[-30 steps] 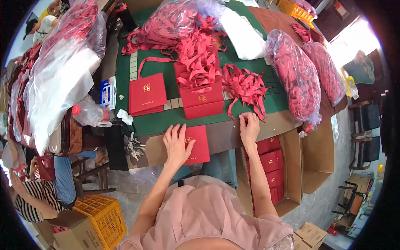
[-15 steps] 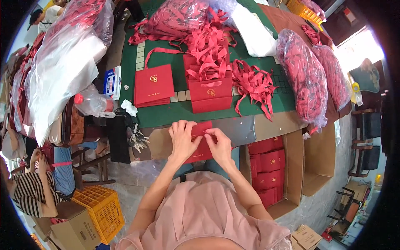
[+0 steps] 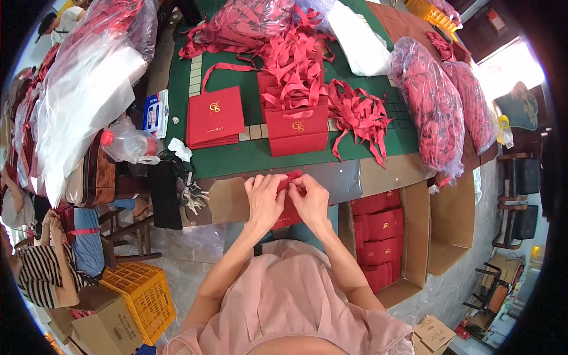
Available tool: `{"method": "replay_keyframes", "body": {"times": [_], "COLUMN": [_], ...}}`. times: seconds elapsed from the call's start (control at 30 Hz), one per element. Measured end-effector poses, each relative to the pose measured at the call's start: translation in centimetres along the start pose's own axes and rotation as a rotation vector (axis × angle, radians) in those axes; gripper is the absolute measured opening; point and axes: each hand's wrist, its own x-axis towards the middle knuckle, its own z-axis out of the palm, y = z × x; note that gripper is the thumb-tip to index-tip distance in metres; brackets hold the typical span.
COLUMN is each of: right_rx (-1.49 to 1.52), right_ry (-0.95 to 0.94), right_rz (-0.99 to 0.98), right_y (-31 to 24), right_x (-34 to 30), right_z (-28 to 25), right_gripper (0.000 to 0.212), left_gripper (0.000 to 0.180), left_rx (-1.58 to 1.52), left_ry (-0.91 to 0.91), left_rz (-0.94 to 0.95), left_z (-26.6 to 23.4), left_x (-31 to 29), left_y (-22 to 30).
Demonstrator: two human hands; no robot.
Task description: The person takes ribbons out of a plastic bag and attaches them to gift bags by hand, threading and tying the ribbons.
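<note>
1 red bag [image 3: 289, 218] lay between the left hand [image 3: 264, 199] and right hand [image 3: 311, 202].
In the head view, the left fingers curled over its left side, the right fingertips pinched its top; red ribbons [image 3: 360, 112] lay beyond the right hand.

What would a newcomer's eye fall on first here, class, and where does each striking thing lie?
Probably the tangled heap of red ribbons first, piled behind and over a red bag mid-table on the green surface. A bulging clear plastic sack full of red material stands out at the table's right. At the near edge, the left hand and right hand meet at another red piece.
</note>
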Motion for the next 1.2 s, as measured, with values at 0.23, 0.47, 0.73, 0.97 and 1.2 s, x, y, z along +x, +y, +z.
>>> {"method": "replay_keyframes", "body": {"times": [0.23,0.47,0.73,0.97,1.2], "right_rx": [-0.110,0.043,-0.048,-0.036,0.213], "right_ry": [-0.065,-0.029,-0.029,-0.260,-0.636], "right_rz": [0.023,0.041,-0.095,-0.072,0.108], "right_y": [-0.7,-0.6,-0.5,-0.4,3.8], "right_x": [0.5,-0.1,0.3,2.7,5.4], "right_z": [-0.3,-1.0,-1.7,-4.8,-5.8], "right_gripper": [0.011,0.012,0.011,0.011,0.014], "left_gripper": [0.035,0.030,0.027,0.023,0.012], "left_rx": [0.057,-0.060,-0.089,-0.048,0.034], "left_ry": [0.118,0.084,0.006,-0.072,-0.089], "left_rz": [0.071,-0.039,-0.039,0.160,0.423], "left_z": [0.8,0.0,-0.4,-1.3,-1.4], "left_x": [-0.8,0.0,0.2,0.7,1.5], "left_y": [0.4,-0.1,0.2,1.1,1.3]}}
